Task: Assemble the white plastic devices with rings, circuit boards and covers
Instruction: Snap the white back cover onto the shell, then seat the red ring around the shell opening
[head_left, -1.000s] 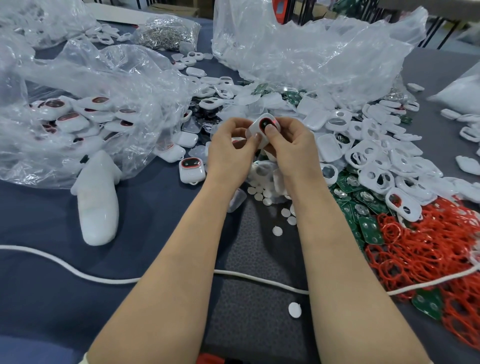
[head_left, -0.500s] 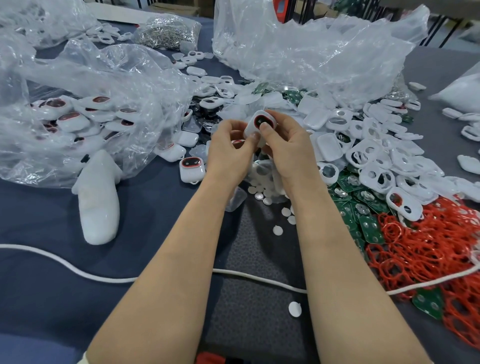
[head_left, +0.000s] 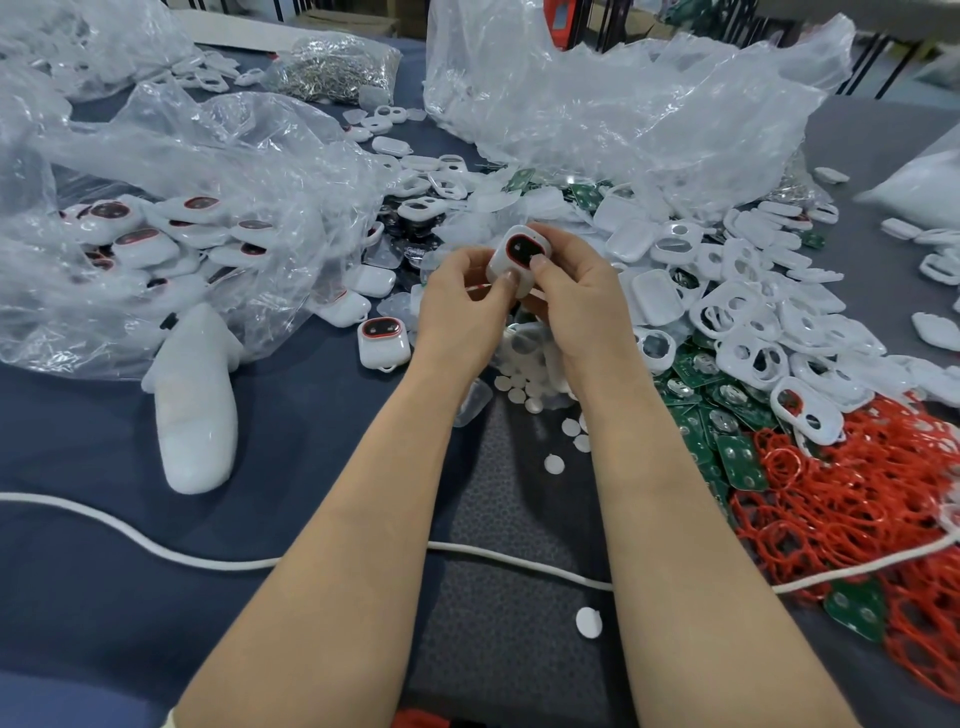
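I hold one white device (head_left: 521, 249) at my fingertips, above the heap of parts. My left hand (head_left: 462, 304) pinches its lower edge, and my right hand (head_left: 584, 299) grips its side, thumb on the face beside the red-ringed window. To seat the cover well, I judge, both thumbs should press evenly around the rim until the seam closes. Loose covers (head_left: 753, 332) lie right of my right fingers.

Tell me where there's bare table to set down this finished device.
Barest: the blue cloth between the white cord, the white bottle-like object and the loose finished device. The grey mat before you holds only a few white discs. Crowded: right of the mat, green boards, red rings and white covers; beyond the held device, piled parts.
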